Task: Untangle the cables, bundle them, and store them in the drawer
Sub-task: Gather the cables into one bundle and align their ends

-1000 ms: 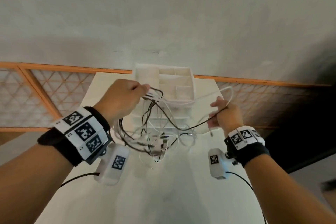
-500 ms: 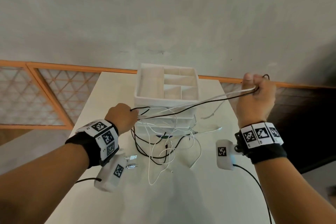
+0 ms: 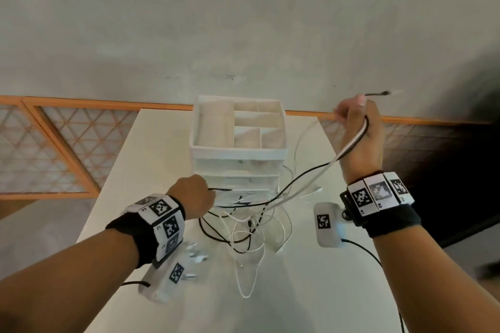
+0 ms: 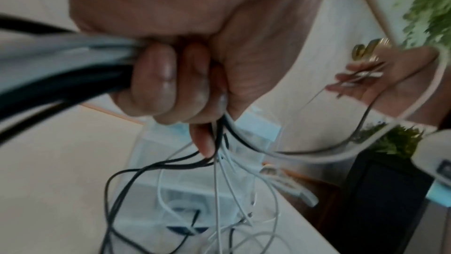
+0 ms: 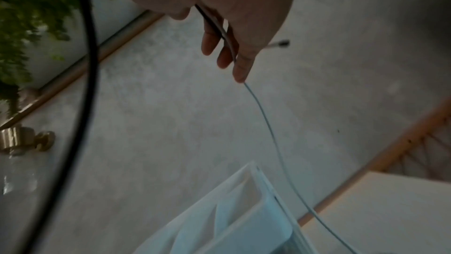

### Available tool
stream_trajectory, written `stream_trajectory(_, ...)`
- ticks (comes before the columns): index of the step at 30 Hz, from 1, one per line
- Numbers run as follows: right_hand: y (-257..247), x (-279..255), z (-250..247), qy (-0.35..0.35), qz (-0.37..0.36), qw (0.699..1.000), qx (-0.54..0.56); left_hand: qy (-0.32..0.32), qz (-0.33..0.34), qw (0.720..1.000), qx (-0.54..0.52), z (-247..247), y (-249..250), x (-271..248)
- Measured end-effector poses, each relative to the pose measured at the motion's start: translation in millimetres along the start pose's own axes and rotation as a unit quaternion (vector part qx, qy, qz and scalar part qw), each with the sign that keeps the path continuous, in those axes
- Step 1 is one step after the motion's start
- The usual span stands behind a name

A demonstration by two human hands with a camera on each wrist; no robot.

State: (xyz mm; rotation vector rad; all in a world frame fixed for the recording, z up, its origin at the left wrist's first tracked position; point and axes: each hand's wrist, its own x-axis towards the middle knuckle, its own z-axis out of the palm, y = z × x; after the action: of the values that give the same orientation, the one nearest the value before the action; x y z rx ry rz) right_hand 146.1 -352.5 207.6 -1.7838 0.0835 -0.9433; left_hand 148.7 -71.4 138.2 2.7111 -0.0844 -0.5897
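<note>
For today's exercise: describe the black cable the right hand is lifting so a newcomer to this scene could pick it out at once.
Start at the white drawer organizer standing on the pale table. To its right, the raised right hand holds two cables that slope down to the tangle gripped by the left hand. The black cable is the dark one of that pair, beside a white cable.

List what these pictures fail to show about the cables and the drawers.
- Cable count: the tangle overlaps itself in the head view; strands blur in the left wrist view.
- Drawer unit: whether any drawer is open; left hand and cables cover its front.
- Right hand: its fingers partly hide what they grip, right wrist view.
</note>
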Motion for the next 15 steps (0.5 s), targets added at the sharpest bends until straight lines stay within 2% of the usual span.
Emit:
stream_trajectory(2, -1, 2, -9, 0.027, -0.043, 0.995, -0.082, -0.022, -0.029, 0.999, 0.028, 4, -10, 3)
stream_trajectory(4, 4, 1, -15, 0.019, -0.057, 0.988, -0.142, -0.017, -0.047, 0.998, 0.024, 2, -16, 5)
stream_trajectory(5, 11, 0, -16, 0.0, -0.033, 0.985, -0.168, -0.011, -0.05, 0.999, 0.002, -2, -18, 3)
stream_trajectory(7, 33, -8, -20, -0.063, 0.059, 0.969, -0.231, 0.015, -0.045, 0.995, -0.089, -17, -15, -1)
stream_trajectory(9, 56, -26, -26, -0.164, 0.167, 0.923, -0.304, 0.041, -0.012, 0.974, -0.224, -36, -10, -8)
stream_trajectory(11, 77, -51, -32, -0.305, 0.236, 0.84, -0.38, 0.069, 0.046, 0.942, -0.325, -58, -4, -18)
stream_trajectory(12, 83, -61, -33, -0.367, 0.252, 0.792, -0.418, 0.078, 0.072, 0.927, -0.361, -69, -1, -23)
stream_trajectory(13, 86, -67, -32, -0.401, 0.251, 0.76, -0.446, 0.08, 0.094, 0.912, -0.392, -77, 2, -28)
stream_trajectory(14, 81, -67, -29, -0.406, 0.237, 0.757, -0.454, 0.078, 0.113, 0.898, -0.418, -84, 6, -33)
stream_trajectory(15, 71, -64, -24, -0.389, 0.211, 0.784, -0.436, 0.075, 0.128, 0.886, -0.439, -87, 10, -36)
